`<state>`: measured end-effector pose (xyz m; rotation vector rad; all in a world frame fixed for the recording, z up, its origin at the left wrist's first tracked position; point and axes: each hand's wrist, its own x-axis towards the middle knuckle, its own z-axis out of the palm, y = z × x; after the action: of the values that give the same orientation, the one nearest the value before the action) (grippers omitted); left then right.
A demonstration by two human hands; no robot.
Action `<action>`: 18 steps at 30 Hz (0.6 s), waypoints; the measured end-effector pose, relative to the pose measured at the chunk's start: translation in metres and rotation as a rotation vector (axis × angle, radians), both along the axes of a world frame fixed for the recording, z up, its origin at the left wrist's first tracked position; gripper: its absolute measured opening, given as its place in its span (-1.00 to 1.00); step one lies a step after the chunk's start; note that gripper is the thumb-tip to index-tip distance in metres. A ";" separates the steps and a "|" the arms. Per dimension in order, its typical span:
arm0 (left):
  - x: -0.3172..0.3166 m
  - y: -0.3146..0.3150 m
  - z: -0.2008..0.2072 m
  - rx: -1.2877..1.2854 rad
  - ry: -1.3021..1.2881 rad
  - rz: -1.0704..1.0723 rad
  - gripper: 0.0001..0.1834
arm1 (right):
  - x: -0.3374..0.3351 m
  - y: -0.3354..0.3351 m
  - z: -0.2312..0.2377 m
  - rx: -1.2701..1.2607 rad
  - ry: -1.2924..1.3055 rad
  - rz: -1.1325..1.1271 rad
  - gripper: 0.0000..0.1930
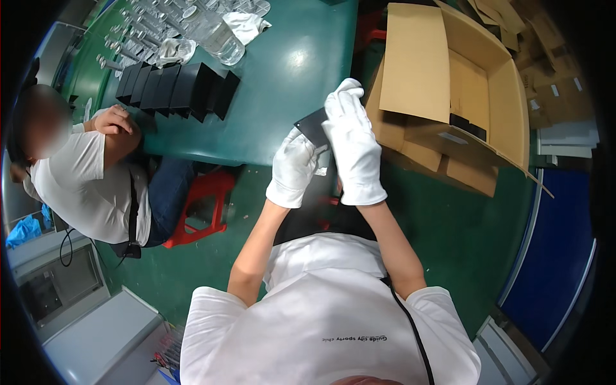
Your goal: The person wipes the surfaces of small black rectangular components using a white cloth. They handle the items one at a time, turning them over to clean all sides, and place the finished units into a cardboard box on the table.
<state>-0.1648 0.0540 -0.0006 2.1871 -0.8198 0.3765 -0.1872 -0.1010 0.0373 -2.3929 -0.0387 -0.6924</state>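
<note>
From the head camera, both hands wear white gloves and meet over the near edge of the green table (301,83). The left hand (293,168) is closed on the lower corner of a flat black card piece (312,126), fingers curled beneath it, while the right hand (354,144) lies along the piece's right side with its fingers extended upward and pressed against it, so the card is gripped between the two hands, raised off the table and tilted. Whether it is a folded box blank or a single sheet cannot be told. As a judgement, the work looks partly done: up and to the left of the left hand, well apart from it, a row of black folded boxes (173,90) already stands on the table, and the piece in hand is not yet shaped like them. Just right of the right hand an open brown carton (494,96) sits with its flaps up; inside it a few more black pieces (467,125) show at the bottom edge, so some stock seems left. Beyond the black row lie clear plastic bottles (218,35) and small metal parts, too small to name. Far to the left a seated co-worker's hand (112,120) rests on the table's edge beside a red stool (202,205).
</note>
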 end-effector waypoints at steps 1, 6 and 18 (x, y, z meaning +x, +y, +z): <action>0.000 0.002 -0.006 -0.001 -0.001 0.014 -0.77 | -0.001 0.006 -0.002 -0.117 -0.092 -0.012 -0.53; -0.003 0.004 -0.009 -0.121 0.000 0.042 -0.90 | 0.009 0.037 0.012 -0.376 -0.012 0.007 -0.65; -0.029 0.017 -0.024 0.089 0.194 0.173 -0.69 | -0.026 -0.004 0.033 0.162 0.202 0.332 -0.62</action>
<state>-0.1938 0.0715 -0.0249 2.3420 -0.5524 0.2115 -0.2134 -0.1048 0.0699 -2.2159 -0.2769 -0.2861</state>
